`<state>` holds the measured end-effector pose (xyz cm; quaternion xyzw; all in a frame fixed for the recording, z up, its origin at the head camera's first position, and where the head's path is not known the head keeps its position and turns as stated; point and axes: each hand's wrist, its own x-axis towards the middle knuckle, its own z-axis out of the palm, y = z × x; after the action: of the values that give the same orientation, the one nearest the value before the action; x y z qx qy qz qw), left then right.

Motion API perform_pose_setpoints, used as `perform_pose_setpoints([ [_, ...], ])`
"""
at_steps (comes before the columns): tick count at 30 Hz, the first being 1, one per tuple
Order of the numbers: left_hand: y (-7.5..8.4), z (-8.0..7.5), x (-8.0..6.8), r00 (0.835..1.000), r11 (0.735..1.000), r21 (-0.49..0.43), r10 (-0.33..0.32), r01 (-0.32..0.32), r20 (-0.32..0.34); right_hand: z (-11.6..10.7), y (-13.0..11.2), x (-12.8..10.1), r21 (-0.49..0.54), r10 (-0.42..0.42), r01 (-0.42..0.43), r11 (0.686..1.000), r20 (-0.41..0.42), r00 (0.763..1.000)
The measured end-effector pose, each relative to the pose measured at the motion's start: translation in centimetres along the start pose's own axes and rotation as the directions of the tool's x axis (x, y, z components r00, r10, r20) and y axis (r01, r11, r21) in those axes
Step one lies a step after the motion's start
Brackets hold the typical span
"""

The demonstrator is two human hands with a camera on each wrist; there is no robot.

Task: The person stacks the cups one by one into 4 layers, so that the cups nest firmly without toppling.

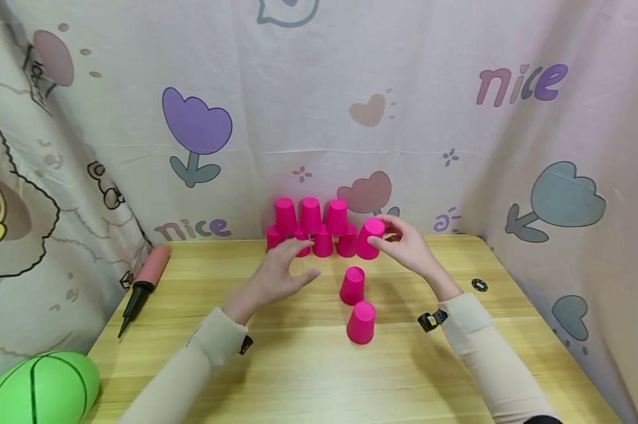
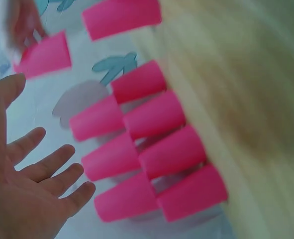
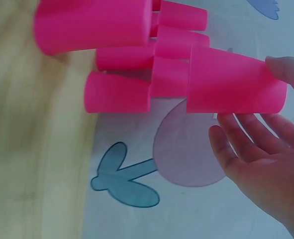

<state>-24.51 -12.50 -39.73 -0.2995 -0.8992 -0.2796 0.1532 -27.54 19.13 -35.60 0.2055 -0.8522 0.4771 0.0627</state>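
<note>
Green and ball-shaped, a toy [image 1: 37, 388] sits at the tabletop's [image 1: 276, 377] near left corner, and a pink-handled pump [image 1: 141, 285] lies along the left edge. Moving right, the left hand [image 1: 278, 275] hovers with its fingers spread and relaxed, holding nothing, just in front of the cup pyramid [image 1: 313, 231] that stands against the far edge. That pyramid shows a bottom row of upturned pink cups and three cups on the second row, so by the look of it the lower tiers are built and the upper ones are not yet begun. Near the middle of the tabletop two spare cups [image 1: 357, 305] wait upside down, one behind the other. Further right, the right hand [image 1: 406, 241] grips one more pink cup [image 1: 370, 238] at the pyramid's right end, tilted and seemingly not yet set down. A small black disc [image 1: 479, 285] lies near the right edge.
</note>
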Motion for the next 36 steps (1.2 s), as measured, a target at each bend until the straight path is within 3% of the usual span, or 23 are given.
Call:
perform_pose_setpoints([
  [6, 0.5, 2.3, -1.4, 0.998, 0.995, -0.091, 0.041, -0.036, 0.052, 0.1, 0.3, 2.4, -0.018, -0.029, 0.028, 0.999, -0.037, 0.999],
  [14, 1.6, 4.4, -2.8, 0.980, 0.982, -0.181, -0.022, 0.059, 0.198, 0.5, -1.2, 4.7, 0.006, -0.044, 0.044, 0.999, -0.048, 0.998],
  [21, 2.6, 6.9, -2.9, 0.963, 0.967, -0.253, 0.052, 0.017, 0.265, 0.8, -2.5, 7.0, -0.001, -0.068, 0.068, 0.998, -0.054, 0.996],
  [28, 3.5, 8.9, -2.8, 0.950, 0.947, -0.322, 0.097, 0.004, 0.298, 1.6, -3.7, 8.8, -0.029, -0.077, 0.076, 0.997, -0.053, 0.996],
  [36, 4.3, 9.8, -3.0, 0.942, 0.940, -0.336, 0.068, 0.050, 0.329, 2.7, -4.2, 10.5, -0.023, -0.041, 0.039, 0.999, -0.051, 0.998],
])
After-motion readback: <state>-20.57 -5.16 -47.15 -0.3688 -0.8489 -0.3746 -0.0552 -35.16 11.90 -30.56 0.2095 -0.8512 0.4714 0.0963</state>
